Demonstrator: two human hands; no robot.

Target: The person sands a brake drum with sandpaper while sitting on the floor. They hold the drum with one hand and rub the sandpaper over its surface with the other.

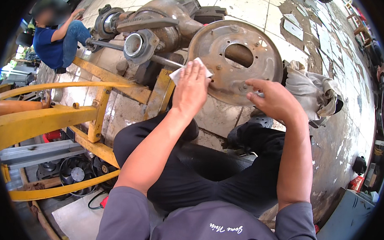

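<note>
A large rusty brake backing plate (263, 54), round with a wide hole in its middle, stands tilted in front of me at the end of an axle housing (165, 13). My left hand (191, 87) presses a folded white sheet (203, 65), perhaps sandpaper or cloth, at the plate's left edge, its fingers laid along the sheet. Over the plate's lower right rim, my right hand (276, 98) has thumb and fingers apart and holds nothing. Left of the plate is a shaft (164, 61) with a greyish metal hub (135, 46).
A yellow metal frame (44, 121) fills the left side, with a black fan (77, 174) below it. A grey cloth (311, 88) lies right of the plate. Another person (58, 38) crouches at far left. Broken tiles (293, 29) cover the floor at upper right.
</note>
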